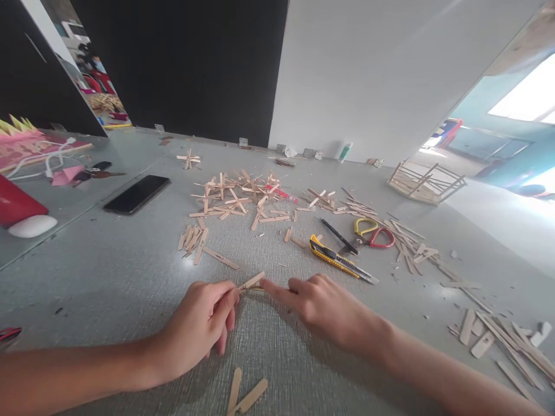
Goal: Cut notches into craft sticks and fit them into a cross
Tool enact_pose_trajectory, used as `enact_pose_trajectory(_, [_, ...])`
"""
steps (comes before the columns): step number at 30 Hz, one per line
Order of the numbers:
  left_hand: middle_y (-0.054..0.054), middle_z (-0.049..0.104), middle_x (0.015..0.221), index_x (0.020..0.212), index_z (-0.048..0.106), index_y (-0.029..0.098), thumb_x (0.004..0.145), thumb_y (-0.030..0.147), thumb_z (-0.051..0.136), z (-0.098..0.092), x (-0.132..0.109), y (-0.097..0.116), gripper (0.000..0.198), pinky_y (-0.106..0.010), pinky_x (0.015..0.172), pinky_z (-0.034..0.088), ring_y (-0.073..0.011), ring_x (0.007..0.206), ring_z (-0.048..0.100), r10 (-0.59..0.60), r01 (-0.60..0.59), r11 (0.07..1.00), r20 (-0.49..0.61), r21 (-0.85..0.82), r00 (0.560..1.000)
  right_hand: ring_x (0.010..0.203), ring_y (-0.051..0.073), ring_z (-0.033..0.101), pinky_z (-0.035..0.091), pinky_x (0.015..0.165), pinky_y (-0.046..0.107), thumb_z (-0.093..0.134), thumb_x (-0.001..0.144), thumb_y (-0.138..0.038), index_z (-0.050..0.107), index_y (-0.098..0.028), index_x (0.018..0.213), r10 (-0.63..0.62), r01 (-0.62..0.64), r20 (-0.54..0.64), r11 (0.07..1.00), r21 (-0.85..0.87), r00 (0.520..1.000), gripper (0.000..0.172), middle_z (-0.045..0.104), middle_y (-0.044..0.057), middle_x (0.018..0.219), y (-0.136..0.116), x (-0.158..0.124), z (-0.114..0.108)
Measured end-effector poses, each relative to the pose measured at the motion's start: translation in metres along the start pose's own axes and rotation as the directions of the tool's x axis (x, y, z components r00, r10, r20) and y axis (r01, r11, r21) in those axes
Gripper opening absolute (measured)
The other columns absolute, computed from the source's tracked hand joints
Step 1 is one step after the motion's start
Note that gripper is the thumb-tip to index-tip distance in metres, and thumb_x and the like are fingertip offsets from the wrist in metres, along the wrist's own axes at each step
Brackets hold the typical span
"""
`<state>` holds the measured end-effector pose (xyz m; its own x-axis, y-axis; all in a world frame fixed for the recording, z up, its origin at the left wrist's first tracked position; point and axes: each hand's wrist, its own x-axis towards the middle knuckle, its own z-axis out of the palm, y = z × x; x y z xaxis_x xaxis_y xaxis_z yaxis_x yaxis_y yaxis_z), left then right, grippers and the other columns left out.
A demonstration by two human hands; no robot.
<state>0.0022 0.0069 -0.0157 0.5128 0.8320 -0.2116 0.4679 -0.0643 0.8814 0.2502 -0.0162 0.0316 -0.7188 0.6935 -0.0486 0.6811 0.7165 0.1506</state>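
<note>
My left hand (pixel 207 315) pinches a small wooden craft stick (pixel 252 281) between thumb and fingers, just above the grey table. From the right, my right hand (pixel 310 297) reaches in with its index finger stretched to the stick and the other fingers curled. A thin yellowish-brown strip runs between the two hands; what the right hand grips is hidden. In front of my hands lie joined craft sticks (pixel 252 396) in a V shape. Beyond my right hand rest a yellow utility knife (pixel 340 260) with its blade out, a black pen (pixel 338 236) and red-and-yellow-handled scissors (pixel 373 234).
Craft sticks (pixel 236 196) lie heaped mid-table, with more pieces (pixel 507 341) at the right. A phone (pixel 137 194) and a red object (pixel 19 202) are at left. Behind stand a black-and-white panel (pixel 368 75), a small glue tube (pixel 345 152) and a stick frame (pixel 427 182).
</note>
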Motion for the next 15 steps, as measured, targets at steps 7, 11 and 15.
enact_pose_trajectory(7, [0.005, 0.054, 0.050, 0.078, 0.054, 0.020, 0.109, 0.042, 0.032, 0.000, -0.002, 0.001, 0.044, -0.016, 0.038, 0.036, -0.0085, 0.036, 0.049, 0.025, -0.025, 0.999, 0.003, 0.035, 1.000, 0.047, 0.016, 0.056, 0.024, 0.045, 0.033, 0.054, 0.073, 0.004, 0.054, 0.002, 0.141, 0.044, -0.048, -0.076, 0.997, -0.053, 0.996, 0.068, 0.065, 0.005, 0.071, -0.032, -0.002, -0.007])
enact_pose_trajectory(11, [0.007, 0.047, 0.043, 0.073, 0.048, 0.022, 0.109, 0.042, 0.033, 0.000, -0.001, 0.004, 0.044, -0.015, 0.035, 0.034, -0.0088, 0.034, 0.044, 0.008, -0.008, 0.999, -0.003, 0.050, 1.000, 0.049, 0.012, 0.048, 0.028, 0.050, 0.031, 0.052, 0.090, -0.001, 0.051, -0.019, 0.148, -0.085, 0.090, -0.123, 0.995, 0.034, 0.989, 0.060, 0.062, -0.002, 0.073, 0.022, 0.003, 0.012])
enact_pose_trajectory(15, [0.007, 0.048, 0.047, 0.077, 0.047, 0.023, 0.108, 0.040, 0.033, 0.000, 0.001, 0.005, 0.039, -0.016, 0.036, 0.036, -0.0100, 0.036, 0.047, 0.006, -0.001, 0.998, -0.068, 0.069, 0.998, 0.056, 0.014, 0.050, 0.030, 0.051, 0.032, 0.045, 0.098, -0.002, 0.049, -0.013, 0.147, -0.043, 0.056, -0.258, 0.998, 0.042, 0.965, 0.051, 0.059, 0.000, 0.076, 0.031, 0.004, 0.036])
